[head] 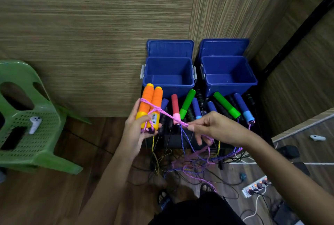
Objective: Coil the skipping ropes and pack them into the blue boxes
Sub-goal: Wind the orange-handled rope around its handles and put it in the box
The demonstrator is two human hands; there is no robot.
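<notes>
A: Nearest you, below your forearms, the slack of the pink rope (pixel 197 163) lies tangled on the floor with darker cords.

B: And my left hand (pixel 137 127)?

A: Raised in front of you, wrist bent back, its grip clamped round the 2 orange handles (pixel 151 105), which stand side by side, tilted slightly right. The pink rope crosses them in a few turns.

B: My right hand (pixel 207 125)?

A: It reaches in from the right, palm down, thumb and forefinger pinched together on the pink rope, drawing it taut from the handles. The other fingers hang loosely.

B: Where are the boxes?

A: The 2 blue boxes (pixel 169 76) sit side by side beyond your hands, lids up against the wall. Between them and you, other handles (pixel 188 103) in green, red and blue lie on a dark surface (pixel 173 139).
</notes>
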